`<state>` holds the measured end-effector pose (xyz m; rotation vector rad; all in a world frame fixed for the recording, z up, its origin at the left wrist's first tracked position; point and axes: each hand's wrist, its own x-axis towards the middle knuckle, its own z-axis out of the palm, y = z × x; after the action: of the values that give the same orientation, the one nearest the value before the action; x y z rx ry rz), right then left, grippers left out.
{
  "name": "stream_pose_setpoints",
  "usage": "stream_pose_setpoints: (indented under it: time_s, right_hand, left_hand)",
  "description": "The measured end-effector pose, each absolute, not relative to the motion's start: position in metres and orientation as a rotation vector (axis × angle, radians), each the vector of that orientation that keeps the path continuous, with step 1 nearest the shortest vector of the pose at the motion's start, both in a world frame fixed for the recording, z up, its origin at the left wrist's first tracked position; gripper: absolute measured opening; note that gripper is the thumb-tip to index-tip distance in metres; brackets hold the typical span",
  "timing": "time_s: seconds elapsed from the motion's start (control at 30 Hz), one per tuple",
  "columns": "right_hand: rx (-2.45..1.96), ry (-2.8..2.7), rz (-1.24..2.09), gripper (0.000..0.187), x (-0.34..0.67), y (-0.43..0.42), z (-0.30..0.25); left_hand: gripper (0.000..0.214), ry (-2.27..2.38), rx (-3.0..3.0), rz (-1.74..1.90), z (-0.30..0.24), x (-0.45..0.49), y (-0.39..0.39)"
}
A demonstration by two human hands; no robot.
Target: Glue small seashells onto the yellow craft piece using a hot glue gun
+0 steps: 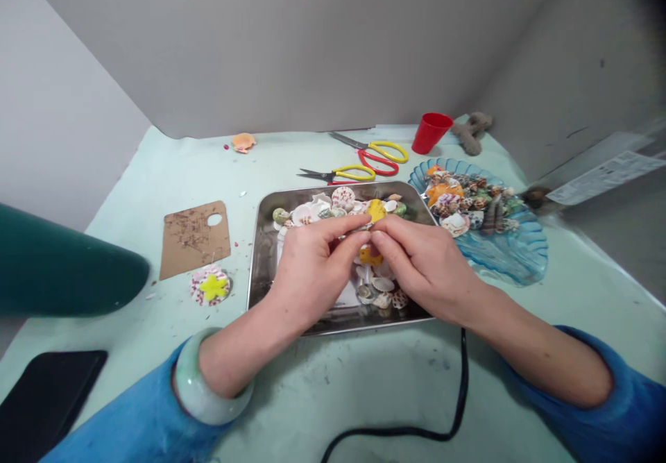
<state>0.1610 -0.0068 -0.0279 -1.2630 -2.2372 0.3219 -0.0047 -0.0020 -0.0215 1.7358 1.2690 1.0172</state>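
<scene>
My left hand (306, 262) and my right hand (434, 262) meet over a metal tray (262, 268), thumbs and index fingers pinched together at the tips. Something small may sit between the fingertips, but the fingers hide it. Inside the tray lie many seashells (312, 210), white, speckled and greenish, mostly behind and below my hands. A yellow piece (377, 209) shows just beyond the fingertips, and an orange-yellow one (370, 255) lies beneath them. Left of the tray rests a speckled shell disc (196, 288) with a yellow-green flower shape (214, 287) on it.
Two pairs of scissors (359, 172) lie behind the tray. A red cup (431, 134) and a blue scalloped plate (525, 258) of shells stand right. Brown cardboard (193, 237), a dark green cylinder (67, 262) and a black flat object (49, 400) are left. A black cable (462, 386) runs in front.
</scene>
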Motion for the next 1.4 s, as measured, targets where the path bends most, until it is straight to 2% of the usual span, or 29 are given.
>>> stream_pose_setpoints:
  time_s: [1.4]
  right_hand:
    - [-1.288,-2.257,0.312,0.029,0.1593,-0.0070,-0.0281]
  left_hand:
    - [0.030,1.243,1.845,0.874,-0.0214,-0.0046,-0.0026]
